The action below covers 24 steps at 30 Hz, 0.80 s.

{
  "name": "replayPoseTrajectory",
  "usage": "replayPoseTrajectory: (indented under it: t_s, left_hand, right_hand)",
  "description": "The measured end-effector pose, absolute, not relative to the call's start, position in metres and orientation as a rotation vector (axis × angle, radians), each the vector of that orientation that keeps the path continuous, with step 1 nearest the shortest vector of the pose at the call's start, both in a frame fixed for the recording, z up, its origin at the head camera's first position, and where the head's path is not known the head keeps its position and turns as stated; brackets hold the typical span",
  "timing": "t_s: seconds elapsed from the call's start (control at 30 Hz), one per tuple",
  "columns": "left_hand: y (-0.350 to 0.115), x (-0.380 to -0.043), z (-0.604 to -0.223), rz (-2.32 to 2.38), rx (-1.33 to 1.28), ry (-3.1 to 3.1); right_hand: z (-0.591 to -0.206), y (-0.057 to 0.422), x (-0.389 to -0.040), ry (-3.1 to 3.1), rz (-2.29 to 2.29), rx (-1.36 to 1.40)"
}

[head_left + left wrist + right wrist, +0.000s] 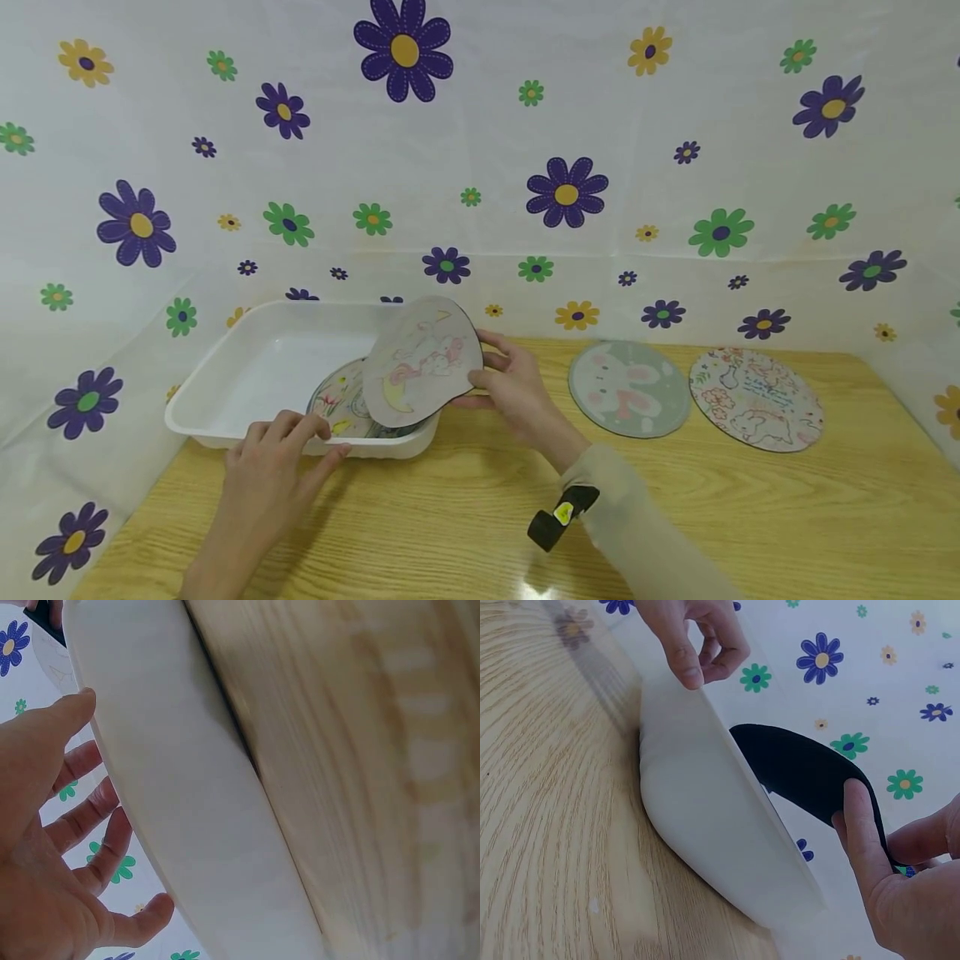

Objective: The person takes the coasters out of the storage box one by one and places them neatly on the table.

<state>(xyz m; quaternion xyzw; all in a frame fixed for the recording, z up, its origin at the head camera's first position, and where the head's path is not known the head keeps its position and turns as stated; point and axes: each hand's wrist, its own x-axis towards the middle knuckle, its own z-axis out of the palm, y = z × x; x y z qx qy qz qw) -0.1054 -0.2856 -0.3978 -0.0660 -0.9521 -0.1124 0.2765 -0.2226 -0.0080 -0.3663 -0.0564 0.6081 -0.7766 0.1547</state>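
In the head view, my right hand (521, 383) grips the right edge of a round mouse pad (423, 354) with a pale bunny-and-moon print. The pad bends and tilts above the right end of a white plastic basin (258, 367). Its black underside faces the right wrist view, with the thumb and fingers of my right hand (915, 877) on opposite faces. Another patterned round mouse pad (335, 392) lies in the basin, partly hidden by the held one. My left hand (270, 462) holds the basin's front rim, thumb outside and fingers over the edge.
To the right on the wooden table (480, 517) lie a grey-green bunny mouse pad (630, 387) and a pinkish floral mouse pad (757, 400), side by side. A white flower-printed sheet (480, 142) hangs behind and at both sides. A black strap (562, 517) is on my right wrist.
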Motion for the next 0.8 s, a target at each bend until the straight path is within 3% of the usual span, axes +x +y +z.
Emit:
replayPoseTrajectory:
  t_s: [0.8]
  left_hand:
    - [-0.284, -0.106, -0.396, -0.298, -0.168, -2.568]
  right_hand:
    - [-0.369, 0.012, -0.223, 1.779, -2.258, -0.143]
